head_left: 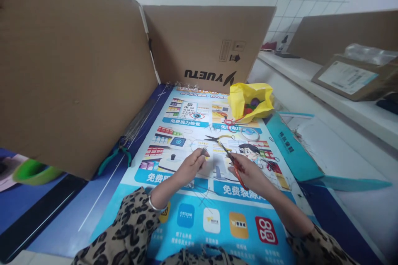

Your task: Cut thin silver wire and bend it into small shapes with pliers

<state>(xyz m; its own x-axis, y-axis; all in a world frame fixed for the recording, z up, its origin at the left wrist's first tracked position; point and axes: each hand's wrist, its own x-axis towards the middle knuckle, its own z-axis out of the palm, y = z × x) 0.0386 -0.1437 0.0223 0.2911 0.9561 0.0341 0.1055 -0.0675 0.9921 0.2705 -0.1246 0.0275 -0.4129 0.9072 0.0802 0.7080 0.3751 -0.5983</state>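
"State of the hands?"

"Right hand (248, 172): clamped on a red-handled tool (239, 175); whether scissors or pliers, I cannot tell from here. Left hand (192, 165): fingertips together in a pinch on a small dark piece (204, 150), too fine to identify."

"Bearing of the tool from the left hand?"

"To its right, the two just apart. The long axis runs from near right to far left, so the working end lies beyond the knuckles of the right hand. That end lies close to the yellow-handled pliers (213, 138); contact cannot be confirmed."

"Surface?"

"A bench (70, 230) with a printed sheet (248, 205) laid over it. Thin dark strands (203, 198) lie loose on the near part. A yellow bag (239, 97) stands far right, its mouth gaping. Turquoise-handled pliers (107, 160) rest at the left."

"And the room?"

"One cardboard panel (74, 70) screens the left; another (202, 41), lettered upside down, screens the far side. To the right, a white shelf (284, 65) carries a parcel (346, 78)."
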